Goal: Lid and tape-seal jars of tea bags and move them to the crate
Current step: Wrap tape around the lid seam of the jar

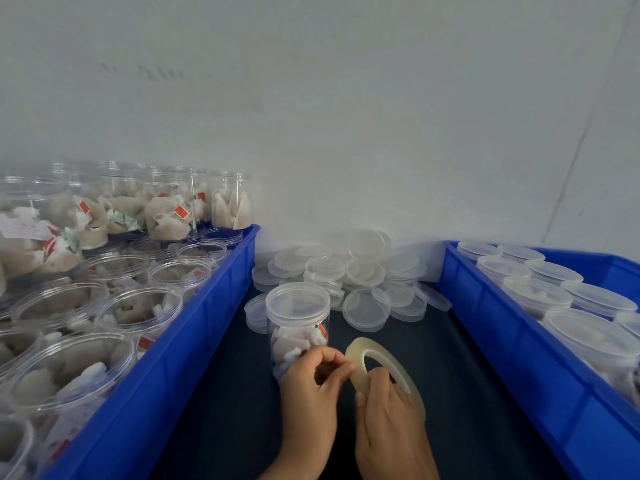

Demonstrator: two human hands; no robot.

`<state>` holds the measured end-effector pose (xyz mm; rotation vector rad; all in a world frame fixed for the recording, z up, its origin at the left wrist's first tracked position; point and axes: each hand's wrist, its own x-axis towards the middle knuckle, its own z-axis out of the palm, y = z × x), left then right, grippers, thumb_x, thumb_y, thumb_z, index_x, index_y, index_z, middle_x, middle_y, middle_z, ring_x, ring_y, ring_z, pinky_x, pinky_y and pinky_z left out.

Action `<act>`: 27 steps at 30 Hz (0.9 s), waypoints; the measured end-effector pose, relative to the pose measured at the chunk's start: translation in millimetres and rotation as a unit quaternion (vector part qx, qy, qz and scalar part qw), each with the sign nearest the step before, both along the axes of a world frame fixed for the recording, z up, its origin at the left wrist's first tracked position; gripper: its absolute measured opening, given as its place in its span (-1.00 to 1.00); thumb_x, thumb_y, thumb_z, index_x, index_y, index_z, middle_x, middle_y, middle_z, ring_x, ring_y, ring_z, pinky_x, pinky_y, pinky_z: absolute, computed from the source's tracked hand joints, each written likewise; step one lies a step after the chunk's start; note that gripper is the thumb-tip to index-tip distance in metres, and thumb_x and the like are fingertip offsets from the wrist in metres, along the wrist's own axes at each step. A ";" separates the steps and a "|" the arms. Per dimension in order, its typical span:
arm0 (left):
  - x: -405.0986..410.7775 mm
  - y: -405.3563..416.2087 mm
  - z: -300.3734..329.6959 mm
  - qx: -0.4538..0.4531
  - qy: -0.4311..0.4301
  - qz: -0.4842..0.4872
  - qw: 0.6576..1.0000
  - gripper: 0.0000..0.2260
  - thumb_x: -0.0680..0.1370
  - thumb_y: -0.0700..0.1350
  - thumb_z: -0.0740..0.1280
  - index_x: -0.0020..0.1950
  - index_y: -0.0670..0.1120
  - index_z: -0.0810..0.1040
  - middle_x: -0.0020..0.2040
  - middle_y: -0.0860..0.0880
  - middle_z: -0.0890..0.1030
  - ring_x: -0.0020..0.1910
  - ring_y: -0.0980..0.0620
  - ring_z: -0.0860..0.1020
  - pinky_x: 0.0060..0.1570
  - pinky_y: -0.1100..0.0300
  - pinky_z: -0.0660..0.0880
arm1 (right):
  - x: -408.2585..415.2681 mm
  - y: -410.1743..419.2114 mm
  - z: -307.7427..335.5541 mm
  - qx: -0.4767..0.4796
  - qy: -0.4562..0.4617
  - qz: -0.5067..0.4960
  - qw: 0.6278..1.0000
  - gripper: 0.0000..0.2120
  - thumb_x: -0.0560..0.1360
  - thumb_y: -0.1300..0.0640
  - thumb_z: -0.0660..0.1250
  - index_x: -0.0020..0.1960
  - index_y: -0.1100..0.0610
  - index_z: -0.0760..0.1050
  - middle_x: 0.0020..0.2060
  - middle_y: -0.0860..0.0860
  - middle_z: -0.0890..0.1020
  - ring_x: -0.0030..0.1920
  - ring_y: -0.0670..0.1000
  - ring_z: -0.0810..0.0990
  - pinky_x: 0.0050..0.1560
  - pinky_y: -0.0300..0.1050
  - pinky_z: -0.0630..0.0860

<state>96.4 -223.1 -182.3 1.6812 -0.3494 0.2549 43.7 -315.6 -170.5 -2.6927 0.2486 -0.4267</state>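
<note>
A clear jar of tea bags [298,323] stands upright on the dark table with a clear lid on top. Just in front of it my right hand [388,417] grips a thin roll of clear tape [388,362], held on edge. My left hand [311,386] pinches at the rim of the roll with thumb and fingertips, partly hiding the jar's base. Whether a tape end is lifted cannot be made out.
A blue crate [194,341] on the left holds several open jars of tea bags, some stacked. A blue crate [519,341] on the right holds several lidded jars. A heap of loose clear lids [349,271] lies against the white wall.
</note>
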 end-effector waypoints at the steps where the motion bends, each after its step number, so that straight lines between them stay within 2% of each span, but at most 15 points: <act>1: 0.9 0.5 -0.3 0.001 0.003 -0.004 1.000 -0.88 0.44 -0.24 0.48 -0.22 -0.04 0.62 -0.25 0.02 0.66 -0.17 0.20 0.61 -0.13 0.35 0.52 | -0.1 0.1 -0.4 0.002 0.001 -0.001 1.000 -0.75 0.66 0.01 0.03 0.32 -0.01 0.16 0.02 -0.18 0.37 0.15 -0.15 0.44 0.16 -0.26 0.28; 3: 1.8 0.8 -0.5 0.007 0.003 -0.014 1.000 -0.86 0.46 -0.24 0.47 -0.22 -0.03 0.60 -0.24 0.03 0.65 -0.17 0.21 0.60 -0.14 0.36 0.51 | -0.2 -0.5 -0.4 0.005 -0.001 -0.001 1.000 -0.75 0.66 0.01 0.04 0.32 -0.01 0.16 0.05 -0.17 0.39 0.15 -0.14 0.44 0.16 -0.26 0.29; 6: 1.3 0.1 0.4 0.034 -0.011 -0.020 0.999 -0.85 0.51 -0.24 0.41 -0.19 -0.02 0.55 -0.23 0.04 0.61 -0.16 0.23 0.57 -0.13 0.35 0.50 | -1.1 -0.6 -0.6 0.006 -0.009 0.005 1.000 -0.79 0.66 0.01 0.03 0.28 -0.03 0.16 -0.03 -0.20 0.33 0.10 -0.17 0.43 0.09 -0.29 0.30; 9: 1.2 -2.2 -0.2 0.053 -0.027 -0.024 0.998 -0.81 0.57 -0.23 0.35 -0.19 0.00 0.48 -0.24 0.04 0.58 -0.22 0.16 0.57 -0.15 0.35 0.49 | -2.5 -0.9 -1.3 0.010 -0.017 0.004 1.000 -0.83 0.66 -0.01 0.01 0.24 -0.05 0.16 0.01 -0.19 0.40 0.09 -0.17 0.44 0.07 -0.30 0.34; 14: 3.0 -4.9 -3.0 0.126 -0.104 0.016 0.986 -0.79 0.59 -0.19 0.31 -0.18 0.02 0.37 -0.26 0.16 0.45 -0.21 0.25 0.48 -0.16 0.38 0.43 | -3.9 1.5 0.5 0.015 -0.017 0.002 1.000 -0.94 0.65 -0.03 0.00 0.07 -0.10 0.10 -0.12 -0.19 0.37 -0.10 -0.20 0.38 -0.22 -0.40 0.27; 16: 3.1 -6.1 -3.2 0.138 -0.129 0.031 0.981 -0.78 0.58 -0.20 0.33 -0.17 0.01 0.36 -0.27 0.18 0.41 -0.21 0.24 0.46 -0.16 0.33 0.43 | -4.5 1.1 1.8 0.016 -0.020 0.001 1.000 -0.94 0.65 -0.03 0.00 0.05 -0.11 0.10 -0.12 -0.19 0.36 -0.13 -0.18 0.35 -0.25 -0.47 0.26; 19: 2.7 -6.9 -2.4 0.144 -0.146 0.021 0.978 -0.75 0.57 -0.22 0.35 -0.19 0.04 0.35 -0.27 0.19 0.42 -0.21 0.21 0.47 -0.14 0.27 0.44 | -6.3 -1.6 3.3 0.028 -0.030 0.002 0.999 -0.95 0.65 -0.03 0.03 0.08 -0.12 0.15 -0.16 -0.19 0.38 -0.16 -0.20 0.38 -0.25 -0.46 0.29; 22: 3.5 -2.0 1.4 0.112 -0.169 -0.018 0.979 -0.67 0.54 -0.25 0.38 -0.16 0.17 0.36 -0.24 0.17 0.51 -0.15 0.18 0.52 -0.14 0.36 0.46 | -7.6 -5.2 4.2 0.046 -0.030 0.010 0.998 -0.87 0.64 -0.03 0.09 0.18 -0.11 0.22 -0.22 -0.19 0.42 -0.22 -0.26 0.42 -0.27 -0.42 0.35; 24: 3.9 3.5 4.5 0.089 -0.193 -0.035 0.977 -0.64 0.50 -0.28 0.42 0.03 0.18 0.45 -0.21 0.15 0.56 -0.09 0.20 0.56 -0.07 0.39 0.48 | -8.4 -6.6 5.4 0.080 -0.026 0.010 0.996 -0.78 0.63 -0.02 0.14 0.25 -0.14 0.19 -0.25 -0.19 0.45 -0.24 -0.29 0.46 -0.30 -0.43 0.35; 26: 5.5 8.3 5.9 0.098 -0.240 -0.028 0.965 -0.57 0.44 -0.30 0.47 0.23 0.02 0.51 -0.23 0.13 0.60 -0.11 0.21 0.58 -0.05 0.38 0.51 | -9.1 -8.2 6.9 0.115 -0.038 0.024 0.992 -0.58 0.62 0.04 0.18 0.33 -0.28 0.07 -0.30 -0.14 0.48 -0.21 -0.33 0.50 -0.29 -0.45 0.39; 27: 6.3 9.9 7.0 0.113 -0.271 -0.019 0.956 -0.55 0.41 -0.30 0.49 0.26 -0.06 0.54 -0.23 0.11 0.61 -0.13 0.21 0.58 -0.06 0.37 0.53 | -9.9 -9.5 7.5 0.119 -0.040 0.036 0.991 -0.49 0.61 0.07 0.19 0.35 -0.37 0.03 -0.31 -0.11 0.49 -0.18 -0.37 0.49 -0.27 -0.47 0.40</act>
